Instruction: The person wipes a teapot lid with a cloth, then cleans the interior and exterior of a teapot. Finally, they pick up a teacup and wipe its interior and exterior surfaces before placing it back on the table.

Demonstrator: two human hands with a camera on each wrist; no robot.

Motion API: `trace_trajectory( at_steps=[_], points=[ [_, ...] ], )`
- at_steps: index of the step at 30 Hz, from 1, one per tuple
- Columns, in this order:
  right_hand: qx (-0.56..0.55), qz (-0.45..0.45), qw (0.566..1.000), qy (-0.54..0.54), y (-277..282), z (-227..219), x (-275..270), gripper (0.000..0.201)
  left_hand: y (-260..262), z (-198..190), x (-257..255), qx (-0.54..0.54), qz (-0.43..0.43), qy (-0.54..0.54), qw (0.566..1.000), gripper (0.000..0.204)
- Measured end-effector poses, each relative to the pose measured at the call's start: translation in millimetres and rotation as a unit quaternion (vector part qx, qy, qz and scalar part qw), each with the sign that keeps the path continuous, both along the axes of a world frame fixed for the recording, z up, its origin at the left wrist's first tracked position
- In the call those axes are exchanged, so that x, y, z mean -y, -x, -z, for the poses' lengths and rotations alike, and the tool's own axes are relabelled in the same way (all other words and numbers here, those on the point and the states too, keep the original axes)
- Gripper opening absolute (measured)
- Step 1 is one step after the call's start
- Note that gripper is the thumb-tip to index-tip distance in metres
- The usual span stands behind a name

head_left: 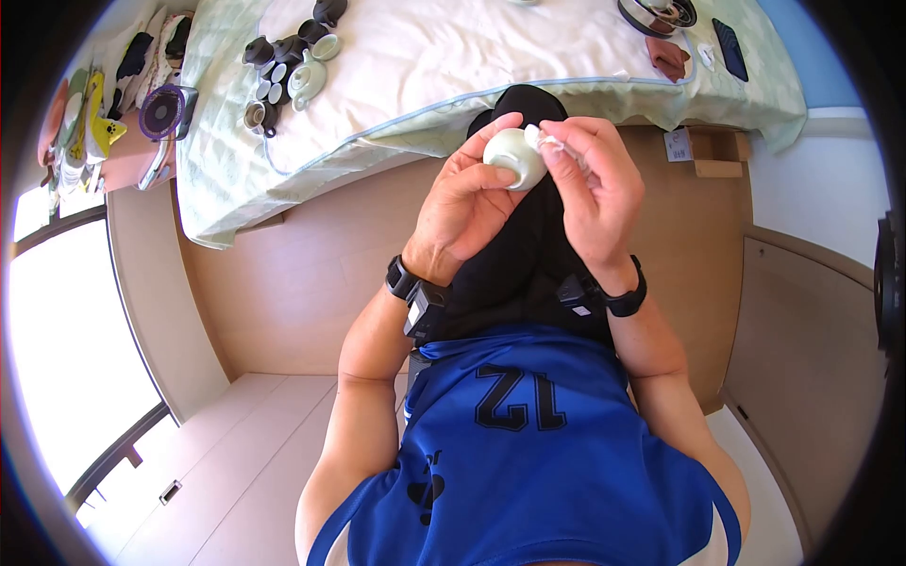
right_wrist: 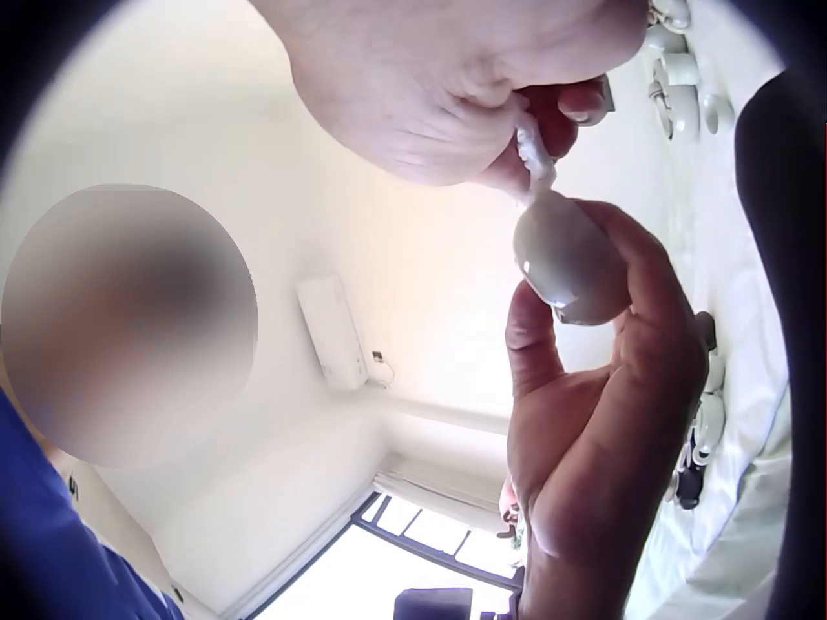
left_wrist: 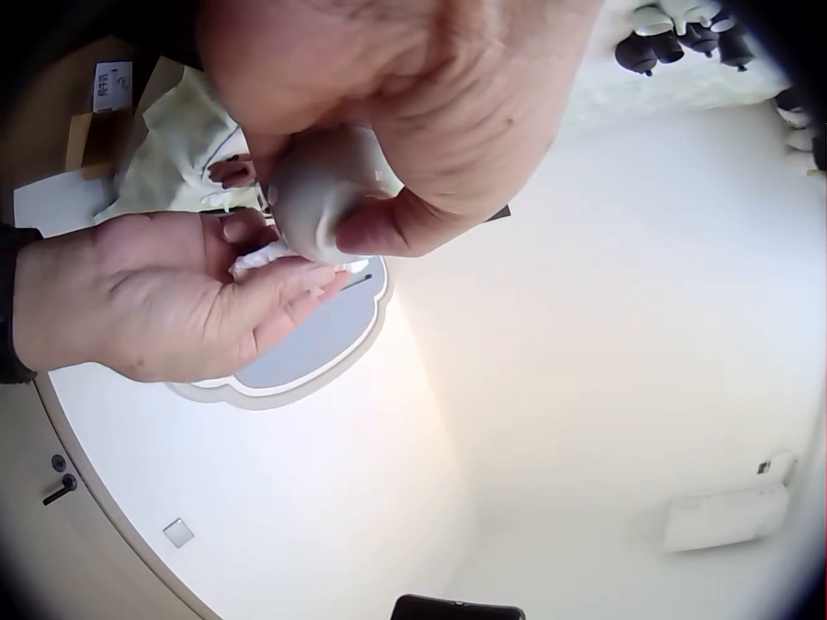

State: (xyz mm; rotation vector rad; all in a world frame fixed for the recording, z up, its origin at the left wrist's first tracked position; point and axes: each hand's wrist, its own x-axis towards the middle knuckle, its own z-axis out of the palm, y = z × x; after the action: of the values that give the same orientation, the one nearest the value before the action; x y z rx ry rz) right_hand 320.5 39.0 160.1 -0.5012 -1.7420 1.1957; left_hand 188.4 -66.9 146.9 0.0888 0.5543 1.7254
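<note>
My left hand point(head_left: 453, 212) holds a small, rounded, pale green ceramic vessel point(head_left: 517, 162), tilted, with its ringed end toward me and the thumb at that ring. It looks like a teacup. My right hand point(head_left: 609, 193) pinches a crumpled white tissue point(head_left: 549, 141) between thumb and fingers, right at the vessel's upper right side. In the right wrist view the twisted tissue point(right_wrist: 534, 155) meets the end of the smooth vessel point(right_wrist: 569, 265). From the left wrist, the left fingers hide part of the vessel point(left_wrist: 317, 194), with the tissue point(left_wrist: 259, 256) just below it.
On the cloth-covered table point(head_left: 491, 57), a pale green teapot point(head_left: 307, 80) stands among several dark pots and cups at the left. A round metal pan point(head_left: 658, 14), brown cloth point(head_left: 668, 58) and phone point(head_left: 729, 50) lie at the right. An open cardboard box point(head_left: 719, 151) sits below the edge.
</note>
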Motion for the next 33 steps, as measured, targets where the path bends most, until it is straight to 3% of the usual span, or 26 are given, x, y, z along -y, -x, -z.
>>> trace_trajectory(
  at_steps=[2, 7, 11, 14, 16, 18, 20, 25, 28, 30, 33],
  points=[
    [-0.026, 0.003, 0.998, 0.065, 2.6, 4.5, -3.7, 0.017, 2.2, 3.3, 1.5, 0.023, -0.005, 0.000, 1.000, 0.059],
    [0.031, -0.028, 0.994, -0.102, -0.8, -16.1, 9.7, 0.015, 0.5, -1.1, -2.3, 0.058, -0.021, -0.013, 0.998, 0.057],
    [0.010, 0.018, 1.000, -0.001, 8.5, 6.0, -9.1, 0.014, -1.5, -2.8, -1.9, 0.064, -0.043, -0.006, 0.997, 0.051],
    [0.006, -0.008, 1.000, -0.013, 5.8, -9.4, 3.4, 0.013, 0.1, 0.5, -2.6, 0.091, -0.034, -0.029, 0.995, 0.050],
    [0.028, -0.042, 0.995, -0.092, 3.8, -15.1, 7.5, 0.012, -1.3, 0.5, -3.5, 0.110, -0.031, -0.049, 0.992, 0.049],
    [0.021, -0.022, 0.998, -0.061, 6.1, -7.4, 5.9, 0.012, -3.1, -3.0, -2.4, 0.120, -0.037, -0.062, 0.990, 0.048],
    [-0.038, -0.017, 0.996, 0.076, 12.3, 6.5, 3.2, 0.012, -0.1, 1.4, 0.6, 0.123, -0.032, -0.060, 0.990, 0.047],
    [0.002, -0.056, 0.998, 0.003, 1.6, -10.8, 15.2, 0.013, 2.3, 2.9, -2.3, 0.121, -0.033, -0.082, 0.989, 0.044],
    [0.009, -0.020, 0.999, 0.032, 8.4, -1.7, 8.6, 0.013, -0.8, -0.1, -1.9, 0.114, -0.030, -0.070, 0.991, 0.044],
    [-0.023, -0.015, 0.988, 0.154, 8.2, 2.9, 4.7, 0.013, -0.4, -2.5, -1.5, 0.061, -0.022, -0.047, 0.997, 0.043],
    [0.009, -0.011, 0.996, 0.085, 2.6, -8.9, 11.7, 0.012, -0.4, 13.3, -1.3, 0.053, -0.030, -0.045, 0.997, 0.046]
  ],
)
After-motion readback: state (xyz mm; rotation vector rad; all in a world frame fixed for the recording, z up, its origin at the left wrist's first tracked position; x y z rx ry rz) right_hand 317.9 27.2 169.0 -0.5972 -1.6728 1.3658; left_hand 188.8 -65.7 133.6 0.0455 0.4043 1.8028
